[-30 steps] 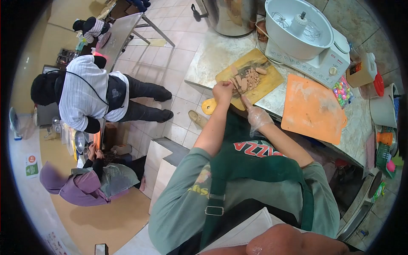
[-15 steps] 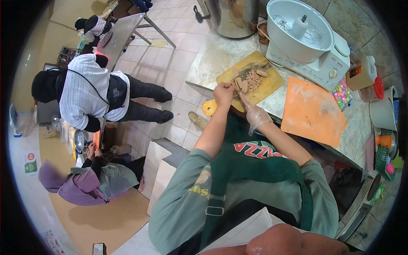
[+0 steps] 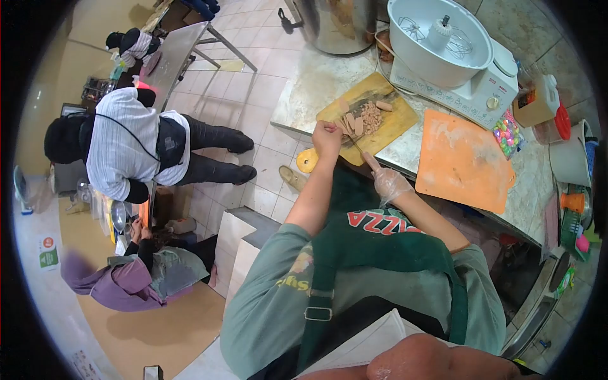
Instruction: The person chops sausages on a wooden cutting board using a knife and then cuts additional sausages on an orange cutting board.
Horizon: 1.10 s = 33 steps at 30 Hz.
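A yellow cutting board (image 3: 400, 130) lies on the counter, bearing sausage slices (image 3: 358, 125), small chopped bits (image 3: 372, 116) and a whole sausage piece (image 3: 384, 106). My bare left hand (image 3: 326, 140) is at the board's left edge, its fingers pinched together beside the slices. What they hold, if anything, is too small to make out. In a clear plastic glove, my right hand (image 3: 391, 185) grips a knife (image 3: 358, 148) at the near edge. The knife's thin blade points toward the slices and my left fingers.
An orange cutting board (image 3: 462, 164) lies to the right. Behind stand a white stand mixer (image 3: 443, 79) and a large metal container (image 3: 335, 25). A bag of colorful candies (image 3: 508, 134) sits beside the mixer. Two people (image 3: 126, 139) (image 3: 139, 272) work at a table on the left.
My right hand has drawn back a little with the knife, away from my left hand and the slices. My left hand stays near the slices. The whole view has shifted slightly.
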Each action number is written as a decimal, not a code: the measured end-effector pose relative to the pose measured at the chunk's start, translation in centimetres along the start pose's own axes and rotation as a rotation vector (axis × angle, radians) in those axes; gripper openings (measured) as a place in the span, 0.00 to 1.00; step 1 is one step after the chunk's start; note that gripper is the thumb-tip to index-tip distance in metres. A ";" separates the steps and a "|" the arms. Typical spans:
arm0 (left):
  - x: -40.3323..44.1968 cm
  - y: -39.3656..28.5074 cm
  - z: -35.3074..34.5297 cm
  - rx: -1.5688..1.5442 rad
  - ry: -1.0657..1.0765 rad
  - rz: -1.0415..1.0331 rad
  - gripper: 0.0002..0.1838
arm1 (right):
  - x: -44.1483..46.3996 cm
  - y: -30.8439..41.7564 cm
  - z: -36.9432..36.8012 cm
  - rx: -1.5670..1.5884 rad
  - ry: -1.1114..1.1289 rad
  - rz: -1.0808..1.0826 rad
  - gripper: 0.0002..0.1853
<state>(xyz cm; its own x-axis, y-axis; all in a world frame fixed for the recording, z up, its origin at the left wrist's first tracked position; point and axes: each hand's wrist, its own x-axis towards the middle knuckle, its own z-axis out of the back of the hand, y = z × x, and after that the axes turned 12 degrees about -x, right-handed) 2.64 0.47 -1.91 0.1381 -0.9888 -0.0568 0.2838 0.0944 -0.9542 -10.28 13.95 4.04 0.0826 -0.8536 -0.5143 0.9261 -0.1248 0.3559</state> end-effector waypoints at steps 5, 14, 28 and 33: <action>-0.1 -0.7 0.3 0.044 0.033 -0.019 0.09 | -1.0 -0.5 0.9 0.001 0.022 0.024 0.34; 0.5 -0.2 0.1 0.021 0.063 -0.012 0.15 | -0.6 0.2 1.7 0.079 -0.087 0.055 0.35; 0.7 -0.5 -0.3 -0.062 0.035 0.119 0.17 | 3.4 2.3 1.3 0.013 -0.050 0.006 0.38; 0.1 -2.1 0.3 0.048 0.054 0.075 0.18 | 4.4 2.0 0.9 0.051 -0.083 0.013 0.38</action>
<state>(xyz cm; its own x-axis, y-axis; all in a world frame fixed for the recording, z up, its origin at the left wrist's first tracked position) 2.30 0.23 0.17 0.1100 -0.9835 -0.1439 0.3197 0.1721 -0.9317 -8.38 9.47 3.20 0.0624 -0.8939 -0.4440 0.9051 -0.1369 0.4027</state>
